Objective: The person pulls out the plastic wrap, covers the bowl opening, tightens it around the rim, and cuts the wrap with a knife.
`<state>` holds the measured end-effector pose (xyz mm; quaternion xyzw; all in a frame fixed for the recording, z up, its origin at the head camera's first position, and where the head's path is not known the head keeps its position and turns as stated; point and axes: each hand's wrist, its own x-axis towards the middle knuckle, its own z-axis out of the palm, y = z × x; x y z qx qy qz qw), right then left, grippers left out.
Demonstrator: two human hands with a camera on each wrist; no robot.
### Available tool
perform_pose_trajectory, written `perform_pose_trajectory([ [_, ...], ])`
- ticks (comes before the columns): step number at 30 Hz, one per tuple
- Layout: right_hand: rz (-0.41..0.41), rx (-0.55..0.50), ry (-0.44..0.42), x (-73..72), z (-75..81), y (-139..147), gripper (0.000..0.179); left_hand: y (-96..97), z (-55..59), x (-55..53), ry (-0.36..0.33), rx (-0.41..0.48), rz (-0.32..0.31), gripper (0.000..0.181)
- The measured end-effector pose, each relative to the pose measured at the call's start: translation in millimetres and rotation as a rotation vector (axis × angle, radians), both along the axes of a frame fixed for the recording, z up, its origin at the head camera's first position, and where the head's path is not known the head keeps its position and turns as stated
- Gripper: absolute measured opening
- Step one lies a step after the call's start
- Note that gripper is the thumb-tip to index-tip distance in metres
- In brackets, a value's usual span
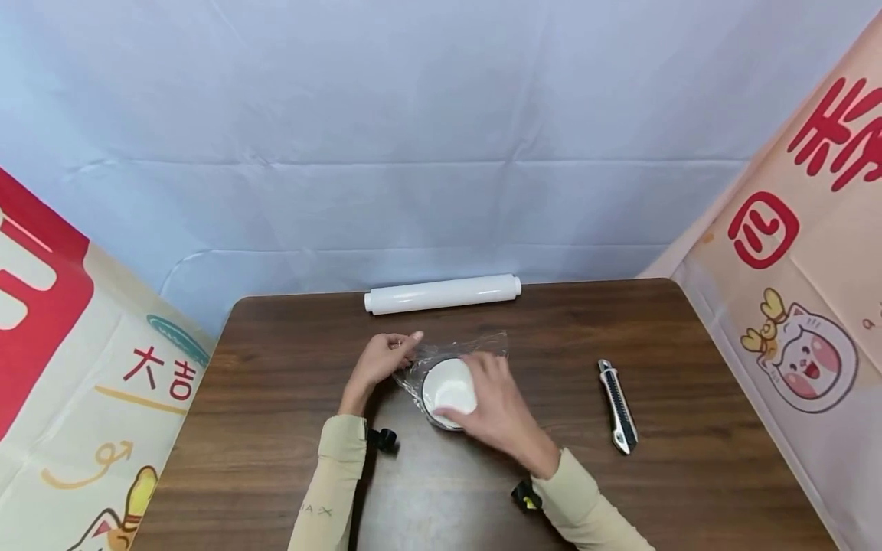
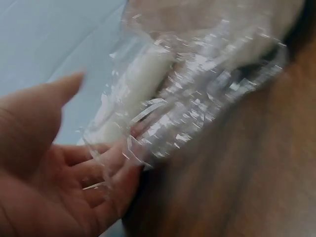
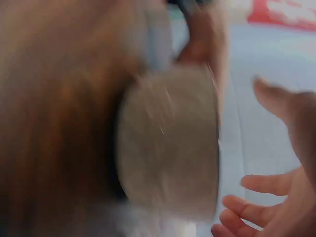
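Observation:
A white bowl (image 1: pixel 446 389) with a dark rim line stands on the table, with clear plastic wrap (image 1: pixel 422 373) spread about it and crumpled at its far and left sides. My left hand (image 1: pixel 390 357) is at the wrap's left edge. In the left wrist view the thumb stands apart, while the wrap (image 2: pixel 182 108) lies against the extended fingers (image 2: pixel 111 170). Over the bowl's right side is my right hand (image 1: pixel 492 402), thumb and fingers spread. The right wrist view, blurred, shows those fingers (image 3: pixel 254 212) apart from the bowl (image 3: pixel 168 148), holding nothing.
A white roll (image 1: pixel 442 295) lies along the far edge of the brown wooden table (image 1: pixel 276 459). To the right is a utility knife (image 1: pixel 618 405). A pale cloth backdrop (image 1: pixel 413 153) hangs behind, with printed sheets (image 1: pixel 806 306) at both sides.

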<state>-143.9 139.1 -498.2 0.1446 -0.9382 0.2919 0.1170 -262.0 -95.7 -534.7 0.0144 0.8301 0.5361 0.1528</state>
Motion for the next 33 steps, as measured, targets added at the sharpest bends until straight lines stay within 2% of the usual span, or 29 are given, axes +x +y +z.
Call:
perform_pose_trajectory([
  [3, 0.011, 0.132, 0.015, 11.9, -5.3, -13, 0.106, 3.0, 0.6, -4.9, 0.024, -0.008, -0.081, 0.036],
  [5, -0.005, 0.148, 0.017, 14.8, -8.1, -17, 0.112, 5.8, -0.2, -8.3, 0.019, 0.042, -0.087, 0.025],
  [10, -0.041, 0.125, 0.001, 13.8, -10.9, -18, 0.121, 12.7, -1.3, -9.8, -0.010, 0.167, 0.026, 0.020],
  [14, -0.053, 0.129, 0.000, 11.6, -11.5, -16, 0.119, 19.0, -3.6, -8.2, 0.001, 0.180, 0.108, 0.020],
  [18, -0.052, 0.118, 0.003, 15.2, -11.4, -12, 0.114, 18.0, -6.1, -7.9, 0.009, 0.149, 0.169, 0.020],
  [20, -0.043, 0.112, 0.000, 18.8, -10.8, -12, 0.111, 15.4, -6.6, -6.9, 0.013, 0.115, 0.178, 0.021],
  [23, -0.039, 0.117, -0.005, 23.3, -9.9, -13, 0.108, 13.4, -5.3, -5.6, 0.009, 0.047, 0.155, 0.024],
  [27, -0.025, 0.105, -0.058, 24.0, -7.9, -10, 0.111, 13.4, -1.0, -7.1, -0.001, -0.028, 0.138, 0.034],
  [29, -0.004, 0.062, -0.087, 22.0, -6.2, -6, 0.114, 12.8, 1.3, -10.0, -0.019, 0.002, 0.137, 0.046],
  [33, 0.062, -0.046, -0.097, 11.5, -1.0, 10, 0.112, 8.8, 5.7, -17.0, -0.068, 0.177, 0.168, 0.065],
])
